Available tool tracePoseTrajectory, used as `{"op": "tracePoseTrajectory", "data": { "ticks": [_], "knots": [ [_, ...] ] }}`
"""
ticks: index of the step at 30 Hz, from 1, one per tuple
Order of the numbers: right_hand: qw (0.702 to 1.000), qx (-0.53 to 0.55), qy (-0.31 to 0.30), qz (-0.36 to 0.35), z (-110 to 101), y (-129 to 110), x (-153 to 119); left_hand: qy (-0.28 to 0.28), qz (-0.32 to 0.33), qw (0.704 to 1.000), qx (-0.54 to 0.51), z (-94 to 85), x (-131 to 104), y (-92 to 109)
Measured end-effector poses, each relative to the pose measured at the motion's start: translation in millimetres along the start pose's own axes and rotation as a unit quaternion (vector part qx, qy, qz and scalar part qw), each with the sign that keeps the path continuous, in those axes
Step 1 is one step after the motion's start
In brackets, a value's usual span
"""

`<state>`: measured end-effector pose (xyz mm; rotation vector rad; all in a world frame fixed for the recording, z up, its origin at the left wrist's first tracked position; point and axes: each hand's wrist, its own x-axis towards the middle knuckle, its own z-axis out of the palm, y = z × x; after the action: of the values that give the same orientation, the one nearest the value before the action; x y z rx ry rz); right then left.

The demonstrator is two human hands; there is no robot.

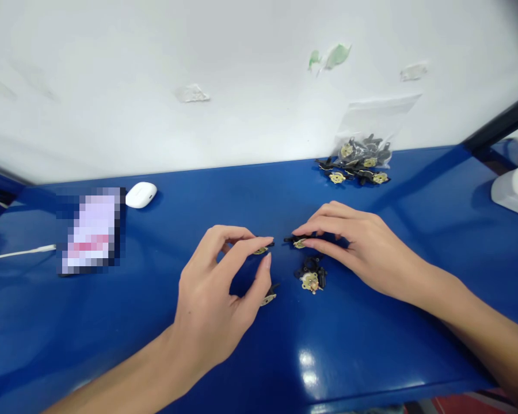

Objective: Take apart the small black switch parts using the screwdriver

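**Left hand (224, 282) and right hand (365, 241) meet small parts on a blue tabletop**

The glossy blue tabletop (176, 195) runs back to a white wall (242, 69). At its middle, the left hand is curled with its thumb and forefinger spread apart around a small black part with a brass-coloured plate (261, 251). The fingers partly hide this piece, and I cannot tell whether they grip it or only rest beside it.

Just to the right, the right hand has its thumb and forefinger closed on a similar flat black part with a pale brass disc (300, 244), its dark end pointing left. The two hands are near each other but apart.

On the near side of the right hand lies a black part with a toothed brass plate and a small coppery stem (311, 280). Another black-and-brass part (268, 298) sits just beside the left thumb, partly covered by it.

Far right, against the wall, a clear plastic bag (382, 118) holds more such pieces, with several loose black-and-brass parts (337, 177) just in front. To the far left are a rounded white case (141, 195), a blurred dark-edged phone (92, 230) and a white cable (21, 252). A white device with a red dot (511, 192) stands at the right edge.
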<state>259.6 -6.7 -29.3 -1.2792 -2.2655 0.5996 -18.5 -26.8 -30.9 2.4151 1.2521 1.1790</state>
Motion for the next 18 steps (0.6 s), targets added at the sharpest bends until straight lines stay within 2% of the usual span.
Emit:
{"op": "tracePoseTrajectory", "data": {
  "ticks": [13, 18],
  "knots": [
    [1.000, 0.016, -0.014, 0.010, -1.8, -2.2, -2.2, -0.044, 0.043, 0.998, -0.019, -4.4, 5.0, 2.0],
    [1.000, 0.022, -0.013, 0.004, -1.5, -0.5, -2.5, -0.059, 0.040, 0.997, -0.011, -3.0, 4.3, 1.9]
  ]
}}
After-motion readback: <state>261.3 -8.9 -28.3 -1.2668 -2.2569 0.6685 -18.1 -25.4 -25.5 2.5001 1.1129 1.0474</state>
